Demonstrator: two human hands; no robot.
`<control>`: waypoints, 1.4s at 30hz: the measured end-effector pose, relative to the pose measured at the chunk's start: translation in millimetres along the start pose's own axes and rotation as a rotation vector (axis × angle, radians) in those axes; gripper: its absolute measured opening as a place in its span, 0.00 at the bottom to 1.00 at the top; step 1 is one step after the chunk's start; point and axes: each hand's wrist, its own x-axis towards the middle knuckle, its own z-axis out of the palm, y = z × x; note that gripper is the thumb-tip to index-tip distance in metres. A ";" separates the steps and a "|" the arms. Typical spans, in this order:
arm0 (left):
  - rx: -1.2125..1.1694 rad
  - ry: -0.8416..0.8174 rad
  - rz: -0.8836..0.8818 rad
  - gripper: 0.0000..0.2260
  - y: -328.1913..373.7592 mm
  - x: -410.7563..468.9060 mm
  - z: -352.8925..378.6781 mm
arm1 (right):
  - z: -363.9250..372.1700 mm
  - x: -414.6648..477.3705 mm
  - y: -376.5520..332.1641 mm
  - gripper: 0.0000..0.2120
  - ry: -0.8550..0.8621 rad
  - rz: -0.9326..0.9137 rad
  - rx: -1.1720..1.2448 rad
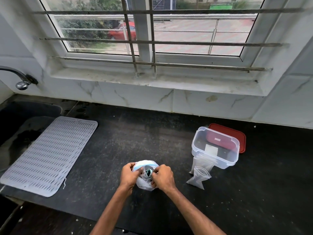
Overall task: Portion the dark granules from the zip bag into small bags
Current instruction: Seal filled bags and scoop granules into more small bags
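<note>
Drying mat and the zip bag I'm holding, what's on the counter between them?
Nothing: in the head view, only bare black counter lies between the grey drying mat and the zip bag.

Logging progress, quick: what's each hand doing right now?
Left hand: grips the zip bag at its left edge.
Right hand: pinches the same bag near its open mouth.

A grey ribbed drying mat (49,155) lies at the left edge of the dark surface (135,133), beside a sink (20,112) under a tap (22,82). Near the right, a clear plastic container (220,160) stands before a red lid (237,133). A barred window (152,42) rises behind.
</note>
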 end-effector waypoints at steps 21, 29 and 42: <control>0.090 -0.049 -0.013 0.09 -4.3 2.2 -3.4 | -1.1 -4.4 -0.7 0.12 0.027 0.007 -0.017; 0.573 0.066 -0.031 0.16 -10.4 10.2 2.1 | -0.8 -7.7 -3.9 0.11 0.038 0.018 -0.017; -0.077 -0.160 -0.092 0.03 -10.6 11.2 -16.2 | 12.7 7.4 8.6 0.14 0.014 0.047 0.030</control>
